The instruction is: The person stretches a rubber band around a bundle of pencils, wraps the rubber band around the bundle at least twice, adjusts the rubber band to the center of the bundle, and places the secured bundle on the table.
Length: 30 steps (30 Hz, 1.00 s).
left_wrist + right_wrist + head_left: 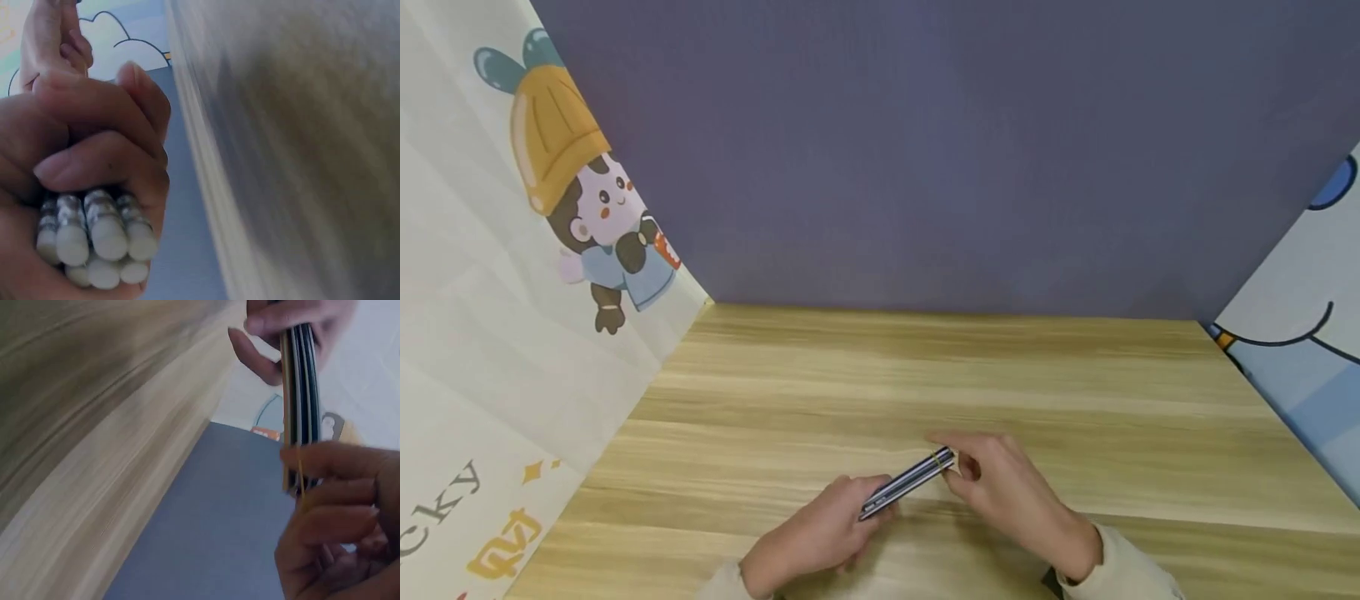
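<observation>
My left hand [831, 521] grips a bundle of pencils [904, 487], which slants up to the right above the wooden table. In the left wrist view several white eraser ends [107, 240] with silver ferrules poke out below its curled fingers. At the other end of the bundle is my right hand [1011, 487], its thumb and fingers bent around a thin yellow rubber band [301, 475]. The band crosses the pencils near their tips and runs taut to the right fingers [337, 494].
Under both hands lies a wood-grain table [1000, 367]. A dark grey-blue panel [955, 158] rises behind it. Cartoon-printed white sheets stand at the left [467, 275] and right [1292, 300] edges. Something small and black [1052, 581] shows by the right cuff.
</observation>
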### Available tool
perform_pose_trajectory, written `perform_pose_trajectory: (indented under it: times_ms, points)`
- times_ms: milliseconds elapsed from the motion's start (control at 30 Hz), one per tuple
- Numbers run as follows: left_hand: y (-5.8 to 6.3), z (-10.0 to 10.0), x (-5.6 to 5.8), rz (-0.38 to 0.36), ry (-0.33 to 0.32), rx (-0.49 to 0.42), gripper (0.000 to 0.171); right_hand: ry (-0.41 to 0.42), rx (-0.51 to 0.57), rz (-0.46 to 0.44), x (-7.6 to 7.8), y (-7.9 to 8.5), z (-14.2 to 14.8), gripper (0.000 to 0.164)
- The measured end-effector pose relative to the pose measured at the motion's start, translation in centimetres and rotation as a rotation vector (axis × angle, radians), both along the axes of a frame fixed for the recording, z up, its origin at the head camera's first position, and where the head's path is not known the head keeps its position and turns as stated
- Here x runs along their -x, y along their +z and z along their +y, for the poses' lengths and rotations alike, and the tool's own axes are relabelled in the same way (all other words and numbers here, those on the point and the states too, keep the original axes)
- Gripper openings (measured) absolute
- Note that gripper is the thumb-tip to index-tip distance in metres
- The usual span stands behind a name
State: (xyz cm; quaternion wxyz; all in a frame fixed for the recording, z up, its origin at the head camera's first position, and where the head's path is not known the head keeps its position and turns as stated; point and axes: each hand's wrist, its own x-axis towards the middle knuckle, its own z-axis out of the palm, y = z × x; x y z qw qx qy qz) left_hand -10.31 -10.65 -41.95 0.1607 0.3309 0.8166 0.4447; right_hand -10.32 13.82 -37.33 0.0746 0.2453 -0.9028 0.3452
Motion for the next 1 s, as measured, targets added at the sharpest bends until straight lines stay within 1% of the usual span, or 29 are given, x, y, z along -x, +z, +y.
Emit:
perform_pose_trajectory:
  times_ms: [67, 133, 167, 233, 300, 367, 433, 500, 533, 567, 600, 633, 667, 767, 800, 833, 867, 900, 933, 967, 1000]
  points:
    - [0.3, 0.2, -0.2, 0.053, 0.044, 0.056, 0.01, -0.032, -0.058, 0.114, -0.5, -0.2, -0.5, 0.044]
    - [0.6, 0.4, -0.5, 0.093, 0.077, 0.118, 0.011, -0.043, -0.158, 0.253, -1.1, -0.6, -1.0, 0.043]
    - [0.6, 0.4, -0.6, 0.101, 0.088, 0.142, 0.011, -0.049, -0.215, 0.322, -1.3, -0.9, -1.2, 0.042]
    - [0.6, 0.5, -0.6, 0.076, 0.103, 0.165, 0.012, -0.056, -0.315, 0.461, -1.7, -1.4, -1.5, 0.038]
    - [0.5, 0.5, -0.4, 0.054, 0.113, 0.151, 0.011, -0.065, -0.362, 0.56, -2.0, -1.5, -1.7, 0.029]
    - [0.3, 0.3, -0.1, 0.02, 0.126, 0.113, 0.012, -0.06, -0.332, 0.637, -2.3, -1.4, -1.9, 0.03]
    - [0.1, 0.0, 0.3, -0.01, 0.153, 0.074, 0.013, -0.037, -0.243, 0.736, -2.4, -1.0, -2.1, 0.037]
    - [0.0, -0.4, 0.7, -0.048, 0.173, 0.047, 0.012, -0.017, -0.145, 0.821, -2.4, -0.7, -2.1, 0.035]
    - [0.0, -0.5, 0.9, -0.062, 0.179, 0.041, 0.013, -0.019, -0.104, 0.839, -2.2, -0.5, -2.0, 0.033]
    - [0.0, -0.7, 1.0, -0.073, 0.177, 0.036, 0.012, -0.033, -0.072, 0.828, -2.0, -0.3, -1.9, 0.03]
    - [0.1, -0.8, 1.1, -0.083, 0.164, 0.037, 0.011, -0.046, -0.043, 0.787, -1.7, -0.2, -1.6, 0.029]
    - [0.2, -0.8, 1.1, -0.104, 0.142, 0.036, 0.01, -0.052, -0.012, 0.686, -1.4, -0.2, -1.4, 0.029]
    - [0.2, -0.9, 1.1, -0.115, 0.108, 0.037, 0.009, -0.046, 0.017, 0.542, -1.0, -0.2, -1.1, 0.03]
    - [0.3, -1.1, 0.9, -0.151, -0.02, 0.022, 0.005, 0.069, 0.12, -0.018, 0.3, -0.4, -0.1, 0.034]
    - [0.3, -1.2, 0.8, -0.18, -0.068, 0.001, 0.006, 0.099, 0.164, -0.19, 0.7, -0.5, 0.1, 0.034]
    - [0.4, -1.4, 0.9, -0.223, -0.107, -0.032, 0.009, 0.12, 0.203, -0.329, 1.1, -0.6, 0.4, 0.031]
    - [0.4, -1.6, 1.1, -0.263, -0.142, -0.074, 0.014, 0.143, 0.236, -0.428, 1.5, -0.7, 0.7, 0.029]
    - [0.5, -2.0, 1.4, -0.32, -0.174, -0.133, 0.02, 0.157, 0.27, -0.485, 1.8, -0.8, 1.0, 0.028]
    - [0.6, -2.3, 1.8, -0.373, -0.201, -0.205, 0.026, 0.156, 0.311, -0.503, 2.1, -0.8, 1.2, 0.027]
    - [0.6, -2.7, 2.2, -0.433, -0.214, -0.284, 0.03, 0.137, 0.35, -0.501, 2.3, -0.8, 1.5, 0.026]
    - [0.7, -3.0, 2.6, -0.49, -0.219, -0.372, 0.034, 0.115, 0.394, -0.481, 2.4, -0.7, 1.7, 0.025]
